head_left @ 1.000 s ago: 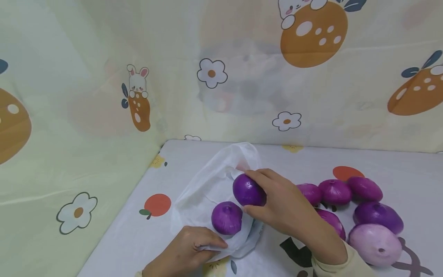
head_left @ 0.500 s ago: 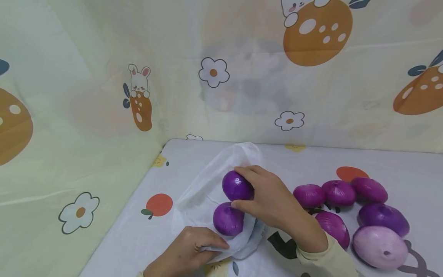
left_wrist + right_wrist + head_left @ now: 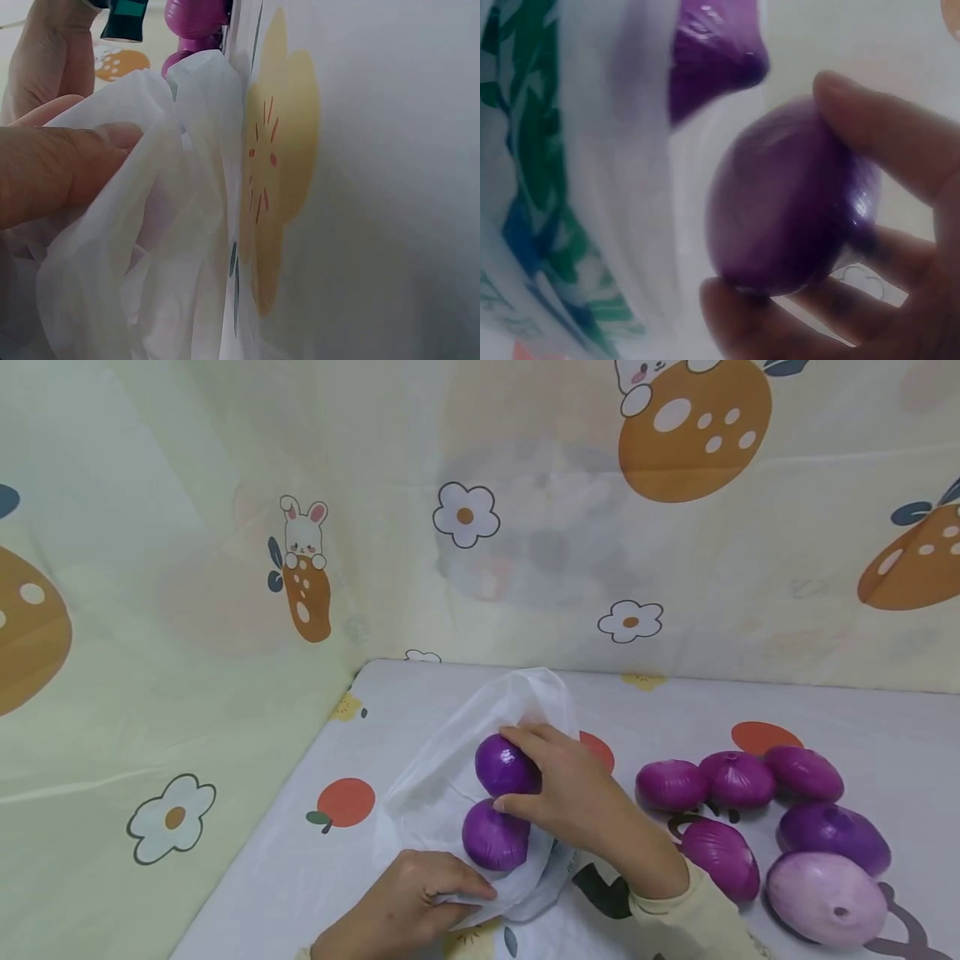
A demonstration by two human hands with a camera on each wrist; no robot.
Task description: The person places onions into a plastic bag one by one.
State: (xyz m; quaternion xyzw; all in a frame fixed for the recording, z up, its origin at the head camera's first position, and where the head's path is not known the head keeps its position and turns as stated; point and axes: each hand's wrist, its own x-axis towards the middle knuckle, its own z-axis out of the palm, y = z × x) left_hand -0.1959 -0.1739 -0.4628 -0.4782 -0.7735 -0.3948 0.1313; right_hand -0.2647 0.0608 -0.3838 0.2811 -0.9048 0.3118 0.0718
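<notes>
My right hand [image 3: 573,789] grips a shiny purple onion [image 3: 504,766] between thumb and fingers, over the opening of a thin white plastic bag [image 3: 431,802]. In the right wrist view the held onion [image 3: 780,202] is beside the bag's green-printed side [image 3: 536,150]. Another purple onion [image 3: 495,837] sits in the bag mouth, just in front of the held one. With thumb and fingers my left hand [image 3: 408,897] pinches the near edge of the bag; in the left wrist view the thumb [image 3: 67,169] lies over crumpled plastic [image 3: 180,225]. How much the bag holds deeper down is hidden.
Several more onions lie to the right on the patterned tablecloth [image 3: 300,902]: a back row [image 3: 735,779], a dark purple onion [image 3: 832,837], a pale onion [image 3: 825,897] and one [image 3: 720,860] near my right forearm. Patterned curtains [image 3: 525,577] hang behind and at left.
My right hand has moved left with its onion, farther over the bag and close to the onion inside. My left hand keeps its hold on the bag edge.
</notes>
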